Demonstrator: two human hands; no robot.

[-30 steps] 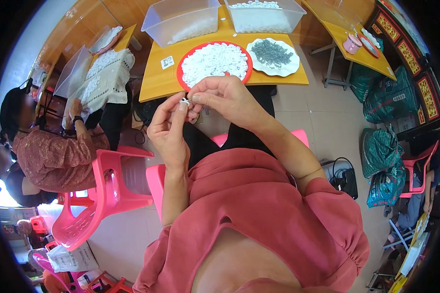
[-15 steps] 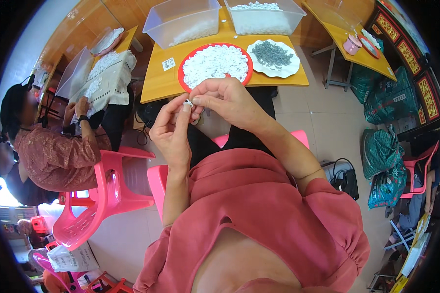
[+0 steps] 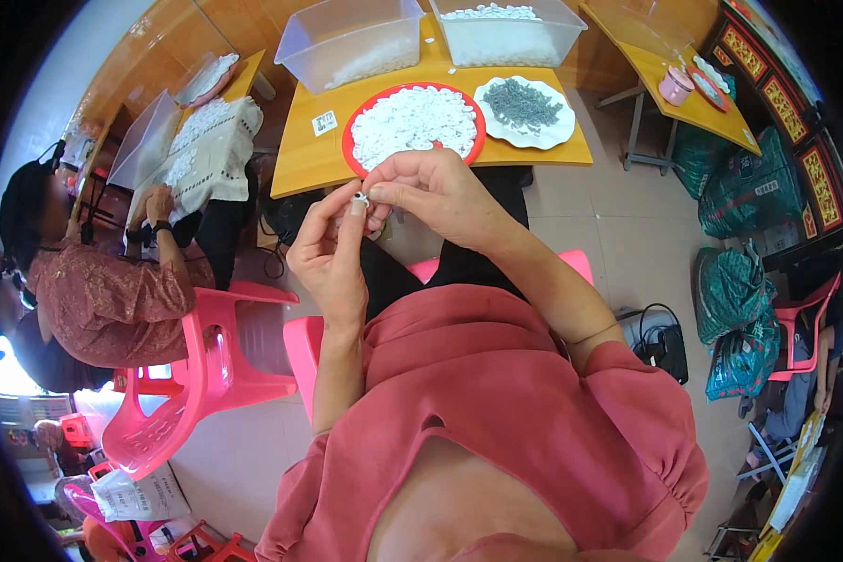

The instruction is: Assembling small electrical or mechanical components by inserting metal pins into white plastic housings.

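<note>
Above my lap, my left hand (image 3: 335, 248) pinches a small white plastic piece (image 3: 361, 199) between thumb and forefinger. My right hand (image 3: 431, 195) meets it there, its thumb and forefinger closed at the same piece. Whether a second small part sits in the right fingertips is hidden. Just beyond the hands, a red-rimmed round tray (image 3: 480, 140) holds a heap of similar white pieces (image 3: 412, 122). To its right, a white scalloped plate (image 3: 557, 131) bears a pile of small dark grey parts (image 3: 523, 105).
Two clear plastic bins (image 3: 295, 42) with white pieces stand at the back of the yellow table (image 3: 300, 169). A co-worker (image 3: 112, 300) sits at the left by a pink chair (image 3: 206, 375). Green sacks (image 3: 735, 290) lie at the right, near a black bag (image 3: 660, 347).
My hands stay almost in place, with the white piece turned slightly between the fingertips. The co-worker's hands at the left have shifted a little.
</note>
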